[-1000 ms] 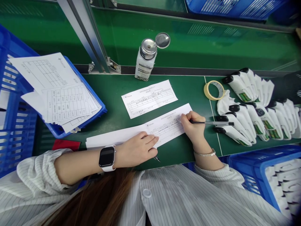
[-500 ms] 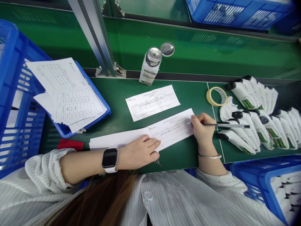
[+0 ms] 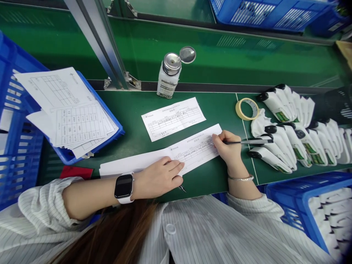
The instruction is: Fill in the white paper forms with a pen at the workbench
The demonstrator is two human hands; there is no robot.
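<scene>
My left hand [image 3: 159,176] lies flat with its fingers stretched over a printed form [image 3: 192,150] on the green bench. Between the fingers and thumb of my right hand [image 3: 227,146] is a pen [image 3: 255,141], its tip at a row of the form's table near the right end. Handwriting shows in that row. Part of another pen [image 3: 182,189] sticks out from under my left hand. Above this form lies a second filled-in slip [image 3: 173,119]. A stack of white paper [image 3: 132,163] runs out beneath my left hand and wrist.
Loose printed sheets [image 3: 79,123] fill a small blue tray [image 3: 121,132] at left, beside a blue crate [image 3: 19,165]. A pump bottle [image 3: 168,79] with its lid up stands behind. Tape [image 3: 246,109] and several white handheld devices [image 3: 271,159] lie at right, above another crate [image 3: 291,190].
My right hand has shifted slightly left along the form, and the pen's back end has swung left and up. My left hand stays on the form. The whole view has shifted a little.
</scene>
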